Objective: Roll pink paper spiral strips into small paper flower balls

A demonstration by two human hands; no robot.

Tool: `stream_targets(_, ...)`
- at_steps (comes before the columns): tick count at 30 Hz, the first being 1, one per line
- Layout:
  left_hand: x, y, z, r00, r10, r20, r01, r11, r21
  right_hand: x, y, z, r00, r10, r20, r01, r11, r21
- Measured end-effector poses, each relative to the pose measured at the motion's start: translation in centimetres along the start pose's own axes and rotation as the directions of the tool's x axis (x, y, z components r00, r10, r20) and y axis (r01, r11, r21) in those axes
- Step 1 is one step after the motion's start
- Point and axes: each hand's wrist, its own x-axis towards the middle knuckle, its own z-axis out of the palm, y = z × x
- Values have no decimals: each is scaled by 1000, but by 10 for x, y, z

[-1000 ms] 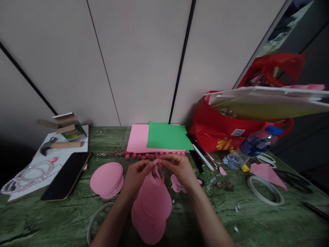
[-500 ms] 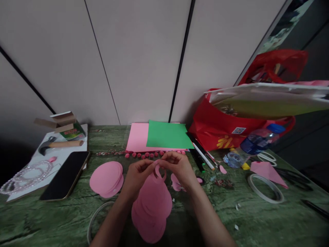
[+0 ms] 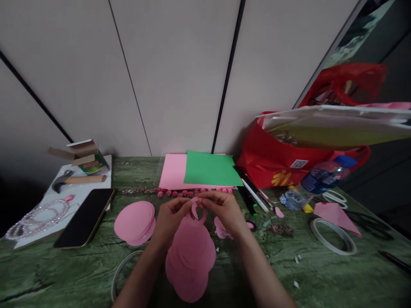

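Between my two hands is a narrow pink paper strip, curved into a loop. My left hand pinches it at the upper left, and my right hand pinches it at the upper right, fingertips almost meeting. Just below the loop lies a heap of overlapping pink paper circles on the table. A smaller stack of pink paper circles rests left of my left hand. Small pink paper pieces lie partly hidden beside my right wrist.
Pink and green paper sheets lie at the back, with pink pompoms before them. On the left are a phone and a hammer. A red bag, a bottle and a tape roll stand or lie right.
The loop has shifted slightly between my fingertips and looks rounder and more open. Both hands keep their pinch. The whole view has moved a little.
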Motion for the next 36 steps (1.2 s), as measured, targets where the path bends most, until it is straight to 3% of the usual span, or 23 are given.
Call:
stream_targets(8,-1,-1,0,999,34,33,-37,996,84,-1,0,2,999,36,0,-36,997,65)
stream_targets(15,-2,0,1,998,3,67,-5,1000,21,-2,-1,1,1000,1,3,-1,1000,25)
stream_targets(23,0,-5,-2,999,-6,-35,2,995,-105,-1,-1,3,999,36,-29,-34,997,73)
stream_targets(36,0,-4,-2,999,-39,-12,37,989,-142,0,1,1,998,-31,-58,34,998,55)
